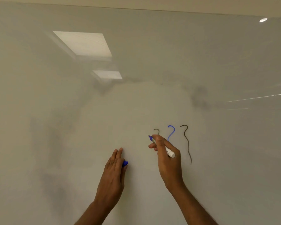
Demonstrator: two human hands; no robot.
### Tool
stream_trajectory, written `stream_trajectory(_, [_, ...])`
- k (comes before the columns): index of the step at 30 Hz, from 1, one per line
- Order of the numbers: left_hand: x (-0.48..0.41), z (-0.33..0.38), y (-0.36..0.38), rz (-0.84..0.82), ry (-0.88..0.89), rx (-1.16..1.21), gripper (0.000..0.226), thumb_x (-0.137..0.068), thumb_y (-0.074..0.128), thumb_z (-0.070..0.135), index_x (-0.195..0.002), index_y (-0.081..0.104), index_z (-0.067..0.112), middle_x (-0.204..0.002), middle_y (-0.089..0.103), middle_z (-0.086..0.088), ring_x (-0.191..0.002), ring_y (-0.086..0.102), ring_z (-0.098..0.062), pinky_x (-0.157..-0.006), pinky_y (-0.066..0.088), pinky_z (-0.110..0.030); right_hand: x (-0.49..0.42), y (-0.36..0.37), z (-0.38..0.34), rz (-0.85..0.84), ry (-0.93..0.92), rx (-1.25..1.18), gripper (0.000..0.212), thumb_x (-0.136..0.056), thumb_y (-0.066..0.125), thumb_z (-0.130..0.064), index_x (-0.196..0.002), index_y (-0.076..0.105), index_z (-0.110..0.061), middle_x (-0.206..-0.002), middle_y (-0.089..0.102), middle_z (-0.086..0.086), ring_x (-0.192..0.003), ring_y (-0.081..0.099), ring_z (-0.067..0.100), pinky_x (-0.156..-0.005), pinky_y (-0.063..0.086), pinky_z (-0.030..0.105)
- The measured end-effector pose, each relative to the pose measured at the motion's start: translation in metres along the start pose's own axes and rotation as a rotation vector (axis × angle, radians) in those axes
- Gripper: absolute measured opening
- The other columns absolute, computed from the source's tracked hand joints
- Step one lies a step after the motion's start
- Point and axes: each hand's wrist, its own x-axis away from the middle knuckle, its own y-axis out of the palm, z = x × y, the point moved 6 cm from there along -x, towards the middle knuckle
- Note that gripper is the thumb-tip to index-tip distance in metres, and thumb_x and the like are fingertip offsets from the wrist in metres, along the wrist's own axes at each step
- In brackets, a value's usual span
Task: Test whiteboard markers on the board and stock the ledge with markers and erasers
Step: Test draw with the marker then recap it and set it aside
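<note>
1. Marker (162, 146), lower centre-right: light, stiff plastic barrel, smooth so prob. a bit slippery. Best held mid-barrel, nearer the tip for control. Blue tip likely wants light pressure.
2. Right grip (167, 159) pinches it mid-barrel, tip up-left, at or just off the board (136, 62); can't tell which.
3. Left grip (114, 168), lower centre, holds the blue cap (125, 163) at its thumb side, fingers straight.
4. Writing: print on barrel, too small to read; no brand legible.
5. Right of tip: grey squiggle (157, 131), blue squiggle (171, 133), black squiggle (186, 142).
</note>
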Motion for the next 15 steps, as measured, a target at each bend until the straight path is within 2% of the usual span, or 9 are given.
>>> stream_trajectory(2, [0.000,-0.003,0.005,0.011,-0.005,-0.005,0.057,-0.105,0.021,0.047,-0.158,0.013,0.028,-0.164,0.009,0.019,-0.152,0.004,0.005,-0.122,0.006,-0.014,-0.008,0.006,0.002,0.010,-0.087,0.094,0.015,-0.100,0.055,-0.030,-0.101,0.069,-0.024,-0.086,0.072,-0.003,-0.088,0.067,0.004,-0.077,0.051,0.015])
stream_trajectory(4, [0.000,-0.007,0.010,0.015,-0.019,-0.012,0.059,-0.106,0.020,0.047,-0.160,0.013,0.024,-0.165,0.012,0.013,-0.152,0.002,0.006,-0.121,0.002,-0.012,-0.015,0.015,0.007,-0.025,-0.202,0.237,0.010,-0.099,0.056,-0.033,-0.101,0.063,-0.026,-0.091,0.069,-0.008,-0.090,0.066,0.009,-0.075,0.053,0.021])
stream_trajectory(7, [0.000,-0.009,0.014,0.024,-0.017,-0.027,0.060,-0.106,0.020,0.046,-0.160,0.014,0.020,-0.166,0.017,0.006,-0.153,0.003,0.003,-0.122,0.003,-0.014,-0.024,0.019,0.018,-0.022,-0.336,0.464,0.021,-0.098,0.050,-0.048,-0.106,0.059,-0.031,-0.090,0.061,-0.011,-0.086,0.060,0.011,-0.073,0.056,0.031])
stream_trajectory(10, [0.000,-0.006,0.013,0.033,-0.005,-0.022,0.059,-0.106,0.020,0.046,-0.160,0.014,0.022,-0.166,0.017,0.007,-0.153,0.003,0.003,-0.123,0.004,-0.015,-0.021,0.008,0.029,0.069,-0.363,0.495,0.024,-0.097,0.048,-0.049,-0.106,0.060,-0.031,-0.088,0.060,-0.010,-0.085,0.056,0.009,-0.074,0.054,0.034])
stream_trajectory(13, [-0.001,-0.008,0.013,0.034,0.009,-0.044,0.059,-0.107,0.019,0.046,-0.160,0.015,0.019,-0.166,0.019,0.004,-0.153,0.004,0.002,-0.123,0.003,-0.016,-0.001,0.008,0.040,0.009,-0.427,0.612,0.027,-0.097,0.048,-0.048,-0.112,0.060,-0.029,-0.090,0.059,-0.010,-0.081,0.056,0.010,-0.068,0.055,0.032])
stream_trajectory(15, [-0.001,-0.009,0.014,0.037,-0.012,-0.039,0.059,-0.107,0.021,0.045,-0.160,0.015,0.019,-0.166,0.019,0.004,-0.153,0.003,0.003,-0.122,0.002,-0.014,0.012,-0.002,0.050,0.007,-0.375,0.600,0.027,-0.096,0.048,-0.048,-0.112,0.059,-0.031,-0.090,0.058,-0.012,-0.080,0.058,0.010,-0.066,0.056,0.031])
